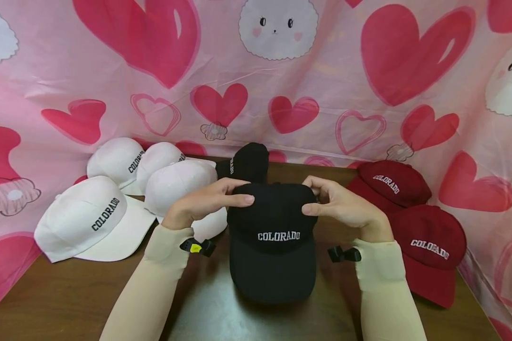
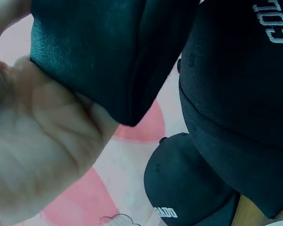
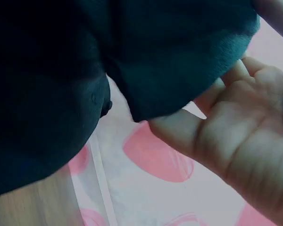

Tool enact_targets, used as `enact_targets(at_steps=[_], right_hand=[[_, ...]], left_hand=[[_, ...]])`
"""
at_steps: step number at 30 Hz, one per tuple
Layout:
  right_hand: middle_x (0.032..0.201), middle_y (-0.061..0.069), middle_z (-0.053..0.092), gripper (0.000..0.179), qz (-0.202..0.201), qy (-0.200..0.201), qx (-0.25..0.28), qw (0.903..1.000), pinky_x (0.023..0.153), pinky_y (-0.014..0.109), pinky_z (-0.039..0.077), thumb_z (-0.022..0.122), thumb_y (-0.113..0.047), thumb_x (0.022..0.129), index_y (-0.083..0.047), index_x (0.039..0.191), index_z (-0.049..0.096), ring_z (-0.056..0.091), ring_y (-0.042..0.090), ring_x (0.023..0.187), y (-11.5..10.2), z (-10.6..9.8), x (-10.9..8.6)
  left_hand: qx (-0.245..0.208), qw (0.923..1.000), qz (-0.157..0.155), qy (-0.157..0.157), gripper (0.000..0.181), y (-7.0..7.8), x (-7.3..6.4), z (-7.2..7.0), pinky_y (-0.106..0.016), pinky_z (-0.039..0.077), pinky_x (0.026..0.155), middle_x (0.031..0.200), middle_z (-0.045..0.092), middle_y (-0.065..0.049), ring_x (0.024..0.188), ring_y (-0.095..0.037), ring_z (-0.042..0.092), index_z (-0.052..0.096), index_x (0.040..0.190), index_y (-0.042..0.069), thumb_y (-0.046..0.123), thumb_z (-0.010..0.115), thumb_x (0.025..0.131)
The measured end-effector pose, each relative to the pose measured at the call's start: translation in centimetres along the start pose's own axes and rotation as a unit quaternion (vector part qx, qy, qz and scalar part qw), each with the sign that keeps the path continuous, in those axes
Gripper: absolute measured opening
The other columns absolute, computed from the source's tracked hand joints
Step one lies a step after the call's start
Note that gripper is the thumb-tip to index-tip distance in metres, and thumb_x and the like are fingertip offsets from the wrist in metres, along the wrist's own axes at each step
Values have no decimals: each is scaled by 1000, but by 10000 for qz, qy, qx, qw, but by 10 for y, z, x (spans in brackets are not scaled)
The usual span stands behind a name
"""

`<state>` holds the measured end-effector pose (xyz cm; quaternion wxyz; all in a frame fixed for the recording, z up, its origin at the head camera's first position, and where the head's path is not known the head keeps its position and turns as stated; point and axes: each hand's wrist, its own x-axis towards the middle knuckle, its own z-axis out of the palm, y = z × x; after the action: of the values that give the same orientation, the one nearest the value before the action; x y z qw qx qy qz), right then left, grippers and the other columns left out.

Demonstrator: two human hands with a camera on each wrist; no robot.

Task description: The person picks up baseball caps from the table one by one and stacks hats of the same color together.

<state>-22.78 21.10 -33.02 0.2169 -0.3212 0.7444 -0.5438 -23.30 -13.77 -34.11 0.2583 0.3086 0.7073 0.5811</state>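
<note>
Holding a black cap [image 1: 274,255] over mid-table, crown up, brim toward the person, white lettering upright. Left hand [image 1: 205,201] grips the crown's left upper side, thumb on the front, fingers behind; right hand [image 1: 345,203] does likewise on the other side. Fingertips behind the cloth mostly hidden. Each wrist view shows a dark fold [image 2: 89,56] by the palm; cannot tell whether it is this cap's back edge or a second layer. Brim close above or on the table [image 1: 222,324]; contact unclear. Rear cap [image 1: 255,161], also black, sits just behind, near the curtain [image 1: 256,71]. White caps [image 1: 81,222] cluster left, red caps [image 1: 431,232] right. Likeliest trouble, in my judgement: thumbs pressing harder would dent the soft crown; an uneven pull would twist it and skew the front. One hand letting go early would tip that side down. Moving back while low could shove the rear cap into the curtain, its lower part being masked by the held one. A wide left swing could knock the nearest white brim, or a loose wrist strap [image 1: 344,254] snag cloth.
</note>
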Motion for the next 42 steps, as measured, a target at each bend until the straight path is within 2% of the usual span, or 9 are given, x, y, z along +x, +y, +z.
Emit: enact_targets(at_steps=[1,7,13,21,26,35,39,42], right_hand=[[105,17,72,23,108,-33,-3,9999,88,41,61,71,-6,100,-3,115,55,73,34,98,0,0,1],[107,19,71,29,688,-93,-71,9976,87,39,59,74,-12,100,-2,116,52,73,34,97,2,1,2],[112,19,71,31,945,-42,-129,9954,90,38,58,74,-14,100,-3,118,51,71,35,102,11,0,4],[116,19,68,34,1202,-6,-196,9926,93,43,57,76,-17,99,-4,119,51,67,38,109,23,1,10],[115,17,67,38,1303,26,-409,9906,93,44,57,77,-20,98,-4,120,51,65,36,108,27,2,12],[117,16,67,41,1376,73,-605,9886,96,43,54,78,-21,97,-3,121,50,65,32,109,33,3,15],[118,16,65,43,1451,184,-671,9870,96,44,54,79,-20,96,-4,122,49,62,32,110,33,3,15],[118,17,64,45,1477,255,-714,9861,95,46,54,80,-19,96,-4,123,47,60,32,110,35,3,16]], left_hand=[[-25,10000,55,-43,47,0,0,0,-43,49,112,122,74,-9,123,-26,65,64,145,9,30,67,103],[121,9999,-59,-77,33,-8,5,-2,-41,49,110,124,69,-9,122,-26,62,67,135,9,25,64,106],[427,9987,-256,70,24,-14,9,-1,-44,50,105,122,64,-11,120,-27,59,64,126,13,26,64,106],[693,9948,-658,364,30,-22,12,-2,-45,47,107,128,61,-7,125,-26,54,61,131,18,29,69,104],[865,9928,-723,408,32,-23,13,-2,-46,45,108,129,61,-7,126,-26,52,60,133,18,29,69,104],[1141,9890,-791,519,39,-27,15,-1,-45,46,106,123,64,-10,118,-26,59,57,136,16,29,71,103],[1239,9877,-746,587,44,-28,16,-1,-48,46,108,127,63,-11,120,-27,58,55,139,15,28,73,102],[1405,9844,-778,722,52,-28,17,-1,-51,46,109,135,57,-12,125,-29,53,51,144,16,30,74,100]])
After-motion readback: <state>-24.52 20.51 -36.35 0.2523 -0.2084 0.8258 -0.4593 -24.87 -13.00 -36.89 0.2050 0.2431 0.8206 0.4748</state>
